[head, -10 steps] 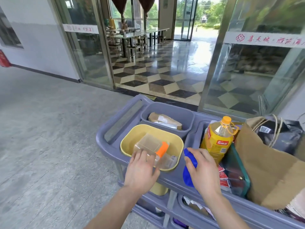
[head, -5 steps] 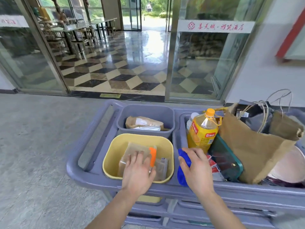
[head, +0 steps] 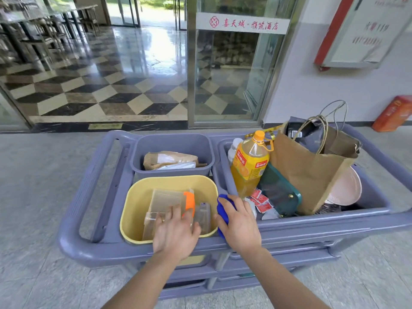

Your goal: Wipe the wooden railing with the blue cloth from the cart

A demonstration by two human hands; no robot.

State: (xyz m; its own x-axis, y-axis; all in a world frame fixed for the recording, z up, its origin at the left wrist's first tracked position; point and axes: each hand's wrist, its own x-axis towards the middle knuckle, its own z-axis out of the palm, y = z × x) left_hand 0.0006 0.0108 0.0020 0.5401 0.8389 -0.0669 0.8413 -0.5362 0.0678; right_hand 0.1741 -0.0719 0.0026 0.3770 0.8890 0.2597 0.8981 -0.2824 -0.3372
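Right hand (head: pixel 239 224) is closed around the blue cloth (head: pixel 223 205), which is held just right of the yellow tub (head: pixel 133 208) on the cart (head: pixel 334 221). Left hand (head: pixel 176 233) is spread flat over the clear boxes (head: pixel 166 202) inside that tub. If the cloth is lifted carelessly, the orange-capped bottle (head: pixel 249 166) to the right of the tub could probably be knocked over.

Matt plastic cart (head: pixel 312 224) — crumpled brown paper bag (head: pixel 307 172), glossy tiled floor (head: pixel 116 85)

Single head-worn view, angled forward and down, close above the cart (head: pixel 312 224)
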